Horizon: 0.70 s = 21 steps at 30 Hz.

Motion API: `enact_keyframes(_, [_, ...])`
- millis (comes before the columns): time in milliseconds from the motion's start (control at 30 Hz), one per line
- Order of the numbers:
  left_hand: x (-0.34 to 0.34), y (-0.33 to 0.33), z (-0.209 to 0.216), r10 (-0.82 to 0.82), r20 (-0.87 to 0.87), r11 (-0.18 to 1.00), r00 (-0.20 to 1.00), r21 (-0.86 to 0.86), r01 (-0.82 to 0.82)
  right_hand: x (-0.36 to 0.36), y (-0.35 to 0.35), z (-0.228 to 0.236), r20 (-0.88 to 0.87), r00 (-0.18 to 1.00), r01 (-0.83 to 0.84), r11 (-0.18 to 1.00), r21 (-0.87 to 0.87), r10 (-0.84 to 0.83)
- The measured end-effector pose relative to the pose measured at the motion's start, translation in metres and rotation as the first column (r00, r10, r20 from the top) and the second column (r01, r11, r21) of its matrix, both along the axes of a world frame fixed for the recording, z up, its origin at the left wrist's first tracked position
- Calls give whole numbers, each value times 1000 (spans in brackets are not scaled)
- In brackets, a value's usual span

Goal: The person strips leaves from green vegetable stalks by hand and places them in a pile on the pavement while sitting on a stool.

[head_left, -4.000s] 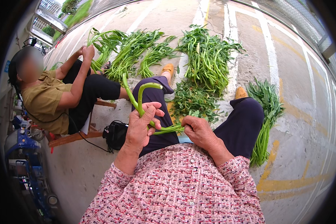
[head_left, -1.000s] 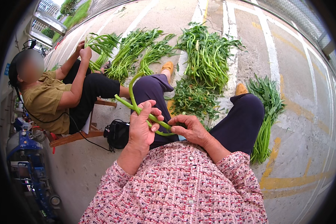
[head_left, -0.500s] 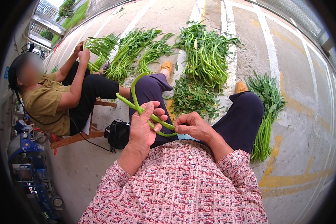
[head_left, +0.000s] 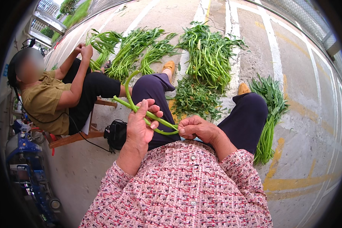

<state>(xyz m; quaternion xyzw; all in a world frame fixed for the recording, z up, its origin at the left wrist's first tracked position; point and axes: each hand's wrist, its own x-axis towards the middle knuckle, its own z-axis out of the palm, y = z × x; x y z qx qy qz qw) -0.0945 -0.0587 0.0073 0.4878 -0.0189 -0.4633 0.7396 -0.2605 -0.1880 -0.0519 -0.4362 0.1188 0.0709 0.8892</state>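
Note:
Green water spinach stems (head_left: pixel 162 121) cross in front of my belly, leafless in the part I can see. My left hand (head_left: pixel 139 127) is closed around them, thumb on top, and a curved end sticks up past the thumb. At their other end, the fingertips of my right hand (head_left: pixel 200 129) pinch the tips together. Below my hands, between my knees, lies a low heap of plucked leaves (head_left: pixel 197 98). Behind it rests a large pile of leafy water spinach (head_left: pixel 211 57). One more leafy bundle (head_left: pixel 268 125) lies beside my right leg.
To the left a co-worker (head_left: pixel 51 93) sits on a wooden stool (head_left: pixel 78 140), holding leafy greens. More water spinach (head_left: pixel 131 55) lies before that person. A black bag (head_left: pixel 116 135) with a cable stands near my left knee. A blue vehicle (head_left: pixel 21 152) stands at the far left.
Both hands keep their hold on the stems. My left hand and the stems' upper ends have shifted slightly left, while my right hand has barely moved.

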Motion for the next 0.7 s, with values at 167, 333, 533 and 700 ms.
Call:
enact_keyframes(167, [5, 3, 0, 1, 10, 1000, 1000, -4, -1, 0, -1, -7, 29, 999, -24, 999, 25, 24])
enact_keyframes(333, [4, 4, 0, 1, 21, 1000, 1000, 15, -1, 0, 0, -3, -18, 999, -29, 997, -78, 28])
enact_keyframes(533, [3, 3, 1, 2, 6, 1000, 1000, 16, -3, 1, 0, 1, -34, 999, -31, 992, -121, 27])
enact_keyframes(700, [0, 3, 0, -5, -1, 1000, 1000, 30, 5, 3, 3, 0, -42, 999, -30, 966, -258, 20])
